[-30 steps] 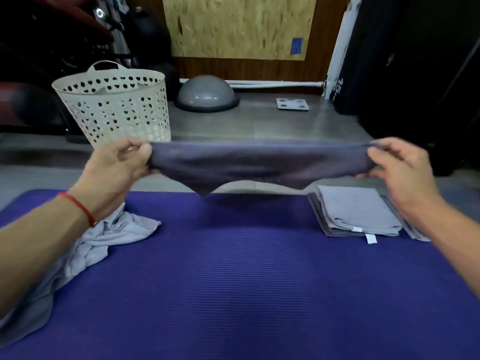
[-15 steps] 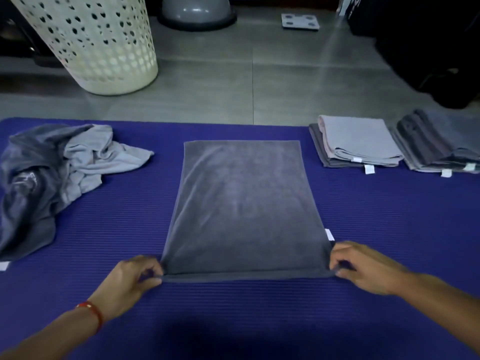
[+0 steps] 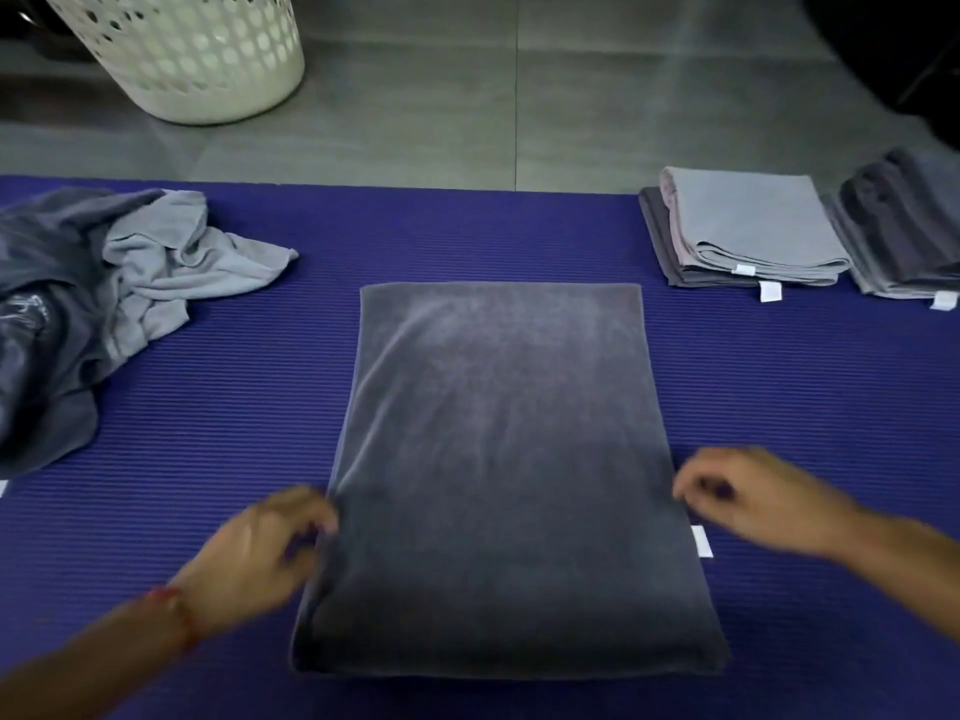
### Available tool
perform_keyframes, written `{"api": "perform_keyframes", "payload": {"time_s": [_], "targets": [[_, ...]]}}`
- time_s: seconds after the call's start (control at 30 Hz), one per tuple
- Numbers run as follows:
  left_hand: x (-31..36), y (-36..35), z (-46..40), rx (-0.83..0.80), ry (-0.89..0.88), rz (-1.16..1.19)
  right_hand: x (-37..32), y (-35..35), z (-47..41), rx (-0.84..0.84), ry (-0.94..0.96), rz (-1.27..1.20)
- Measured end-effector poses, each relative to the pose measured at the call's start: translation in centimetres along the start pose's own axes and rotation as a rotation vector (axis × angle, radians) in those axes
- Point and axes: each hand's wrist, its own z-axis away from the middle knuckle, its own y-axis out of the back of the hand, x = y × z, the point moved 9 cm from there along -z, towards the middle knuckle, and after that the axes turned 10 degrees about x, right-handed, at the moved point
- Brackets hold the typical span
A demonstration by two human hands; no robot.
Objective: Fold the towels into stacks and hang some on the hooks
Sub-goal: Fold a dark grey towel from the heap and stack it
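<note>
Head view: dark grey towel [image 3: 506,475] lies flat, lengthwise, at mid mat [image 3: 519,236], already doubled, with its near edge a rounded fold. Left hand [image 3: 260,553] is at the towel's left edge, fingers curled toward the hem; right hand [image 3: 748,504] is at the right edge, just above the white tag [image 3: 701,540]. Both hands are motion-blurred, so whether either grip has closed on cloth or is merely touching it cannot be told. Unfolded towels sit as a heap [image 3: 104,298] at far left. Two finished stacks lie at far right: stack one [image 3: 748,231], and stack two [image 3: 904,226] just beside it and partly cut off by the frame. Basket [image 3: 197,54] stands on the floor beyond the mat. No hooks in view.

Judged step: taking hold of the side edges for the next fold.

Risks:
- Only the top layer is caught, so the layers separate and the fold opens.
- Hands lift unevenly, so edges come down skewed and the packet will not match the stacks.
- Cloth drags on the ribbed mat, so it bunches underneath.
- Tag ends up inside the fold, unlike the stacks, where tags show.
</note>
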Motion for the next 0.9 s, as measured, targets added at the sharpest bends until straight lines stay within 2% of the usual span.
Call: {"api": "perform_keyframes", "payload": {"time_s": [0.1,0.17,0.23,0.37,0.47,0.53,0.63,0.77,0.9], "targets": [[-3.6,1.2,-10.2,0.121,0.253,-0.001,3.1,3.8,-7.3,0.318,-0.168,-0.031],[-6.0,1.7,-15.9,0.162,0.457,0.029,5.2,4.3,-11.6,0.352,-0.355,-0.042],[-6.6,2.3,-19.8,0.217,0.574,0.135,6.5,3.6,-14.6,0.310,-0.510,-0.035],[-5.5,3.1,-24.2,0.346,0.632,0.254,5.5,3.5,-18.9,0.415,-0.606,-0.068],[-5.8,3.7,-25.9,0.480,0.677,0.463,5.7,4.4,-20.8,0.539,-0.725,-0.214],[-6.8,3.8,-26.2,0.512,0.707,0.561,7.0,4.6,-21.9,0.591,-0.799,-0.315],[-7.9,4.3,-25.9,0.511,0.704,0.616,7.9,5.0,-22.7,0.667,-0.765,-0.421],[-9.5,4.9,-26.0,0.467,0.686,0.558,9.1,5.8,-21.5,0.816,-0.743,-0.578],[-10.9,5.1,-25.6,0.535,0.791,0.348,10.2,5.5,-21.5,0.857,-0.756,-0.493]]}}
